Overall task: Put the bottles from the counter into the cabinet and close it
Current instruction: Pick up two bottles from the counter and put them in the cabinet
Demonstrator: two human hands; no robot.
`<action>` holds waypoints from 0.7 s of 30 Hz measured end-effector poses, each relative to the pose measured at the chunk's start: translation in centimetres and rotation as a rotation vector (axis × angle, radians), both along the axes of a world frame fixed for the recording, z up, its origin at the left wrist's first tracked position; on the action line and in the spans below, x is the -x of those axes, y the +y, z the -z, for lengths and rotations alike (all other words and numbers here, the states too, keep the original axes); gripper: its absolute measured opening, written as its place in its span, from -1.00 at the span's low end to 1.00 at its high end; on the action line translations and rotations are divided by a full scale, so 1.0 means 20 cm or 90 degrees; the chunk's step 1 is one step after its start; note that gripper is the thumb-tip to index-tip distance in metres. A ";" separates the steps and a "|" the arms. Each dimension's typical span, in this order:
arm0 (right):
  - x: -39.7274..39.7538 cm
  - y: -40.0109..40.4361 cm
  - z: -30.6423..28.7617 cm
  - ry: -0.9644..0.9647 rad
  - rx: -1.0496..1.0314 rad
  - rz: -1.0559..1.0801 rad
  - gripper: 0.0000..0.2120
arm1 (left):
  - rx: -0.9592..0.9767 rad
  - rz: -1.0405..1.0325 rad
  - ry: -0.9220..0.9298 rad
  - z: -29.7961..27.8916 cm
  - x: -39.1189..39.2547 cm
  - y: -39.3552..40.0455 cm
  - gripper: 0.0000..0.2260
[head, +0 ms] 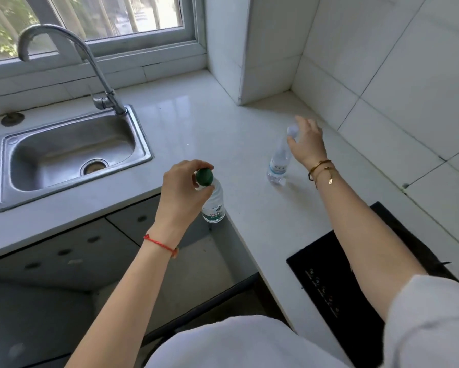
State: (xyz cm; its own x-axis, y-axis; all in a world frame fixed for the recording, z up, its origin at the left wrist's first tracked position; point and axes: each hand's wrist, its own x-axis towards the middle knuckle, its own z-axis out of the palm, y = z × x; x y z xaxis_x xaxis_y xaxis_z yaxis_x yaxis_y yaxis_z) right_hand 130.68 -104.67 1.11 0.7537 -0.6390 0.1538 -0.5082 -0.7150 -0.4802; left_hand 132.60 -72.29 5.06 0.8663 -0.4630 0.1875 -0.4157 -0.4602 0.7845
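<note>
A clear water bottle with a green cap (214, 205) hangs at the counter's inner corner edge, over the gap in front of the cabinets; my left hand (182, 191) grips it by the neck just under the cap. A second clear bottle with a white cap (278, 166) stands tilted on the white counter (196, 123) further right. My right hand (306, 140) is at its top with fingers curled around the cap; the grip looks loose. Grey cabinet doors (72, 251) under the counter look shut; whether any cabinet stands open I cannot see.
A steel sink (72, 152) with a curved tap (64, 49) sits at the left. A black cooktop (361, 282) lies in the counter at the right. White tiled walls (382, 75) and a boxed corner close the back; a window (90, 17) is above.
</note>
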 end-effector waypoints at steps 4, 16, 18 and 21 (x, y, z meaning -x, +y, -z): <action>-0.08 -0.10 0.09 0.045 -0.019 -0.009 -0.54 | -0.019 -0.012 -0.006 0.01 -0.01 -0.10 -0.72; 0.15 0.03 0.12 -0.108 -0.011 -0.019 -0.72 | -0.047 0.020 -0.015 0.03 0.03 -0.11 -0.72; 0.26 0.13 0.09 -0.138 -0.005 -0.012 -0.72 | -0.044 0.038 -0.019 0.02 0.05 -0.08 -0.71; 0.43 0.31 0.02 -0.159 0.020 -0.004 -0.73 | -0.039 0.072 -0.023 0.02 0.09 -0.02 -0.71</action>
State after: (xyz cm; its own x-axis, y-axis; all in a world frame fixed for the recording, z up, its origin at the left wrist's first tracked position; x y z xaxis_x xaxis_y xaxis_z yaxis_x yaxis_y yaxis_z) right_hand 122.13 -98.54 0.64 0.6938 -0.6267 0.3548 -0.3724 -0.7339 -0.5680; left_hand 130.75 -72.75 4.67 0.8015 -0.5684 0.1860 -0.4948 -0.4554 0.7401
